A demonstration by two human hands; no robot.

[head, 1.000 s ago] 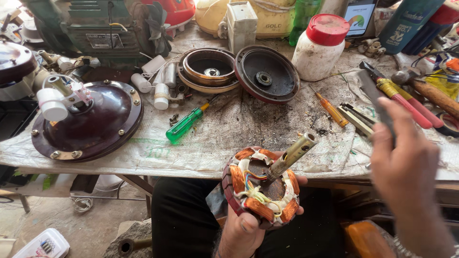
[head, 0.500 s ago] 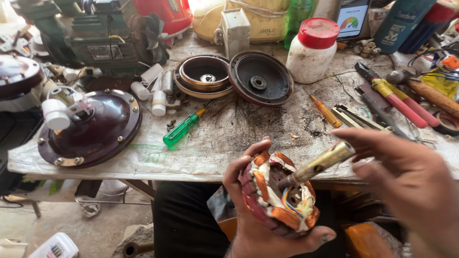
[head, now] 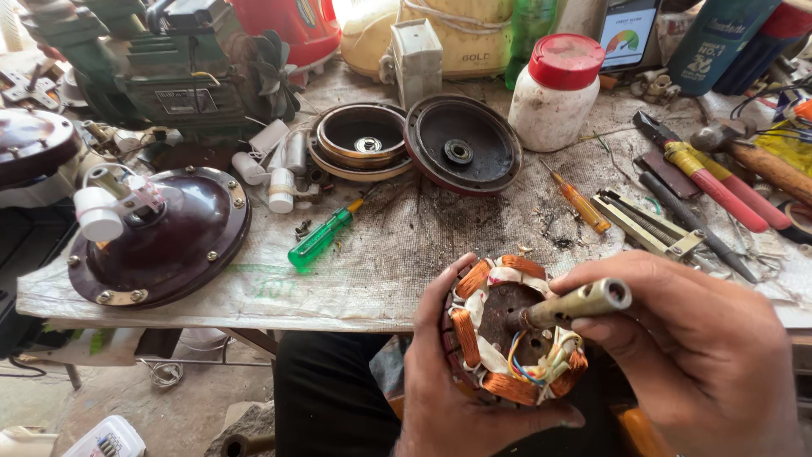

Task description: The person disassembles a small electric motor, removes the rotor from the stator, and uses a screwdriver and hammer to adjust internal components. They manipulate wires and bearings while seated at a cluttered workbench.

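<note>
your left hand [head: 457,398] cups a round motor stator [head: 512,330] from below and from the side, its fingers closed around the rim, thumb up along the left edge. the stator sits low in the middle of the view, out past the near edge of the desk [head: 406,245], above your lap. copper coils ring it, with coloured wires bunched at the lower right. your right hand [head: 694,355] comes in from the right with its fingers gripping the metal shaft [head: 579,302] that sticks up out of the stator's centre, the hollow end pointing up and right.

on the desk, well apart from your hands, a green-handled screwdriver [head: 320,239] lies near the middle, with a dark dome-shaped fan cover [head: 169,241] to its left. two round motor housings [head: 414,144] lie side by side further back, a white jar with a red lid [head: 556,93] beside them. an orange-handled screwdriver [head: 582,203] and red-handled pliers [head: 702,173] lie to the right.
</note>
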